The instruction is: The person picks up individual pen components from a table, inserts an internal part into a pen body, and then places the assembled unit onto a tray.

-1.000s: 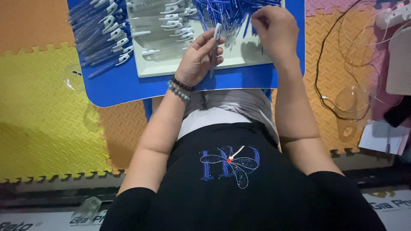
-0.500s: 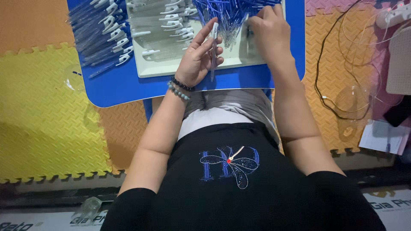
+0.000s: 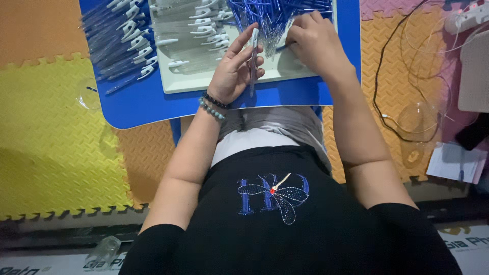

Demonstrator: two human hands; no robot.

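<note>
**Pen barrel held upright over the tray**

The left hand [image 3: 232, 71] rests at the near edge of the pale rectangular plastic tray [image 3: 204, 84], fingers curled around a slim clear plastic pen barrel [image 3: 253, 56] held upright. The right hand [image 3: 313, 43], knuckles up, pinches at the pile of thin blue pen refills [image 3: 270, 15]. Half a second ago both hands sat almost the same; the right has edged slightly farther into the pile.

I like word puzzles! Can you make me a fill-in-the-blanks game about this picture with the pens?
1. The left hand holds one clear ____.
2. The little table is coloured ____.
3. The right hand reaches into the pile of blue ink tubes on the pale ____.
4. The beaded bracelets sit on the ____ wrist.

Missing words: pen; blue; tray; left
</note>
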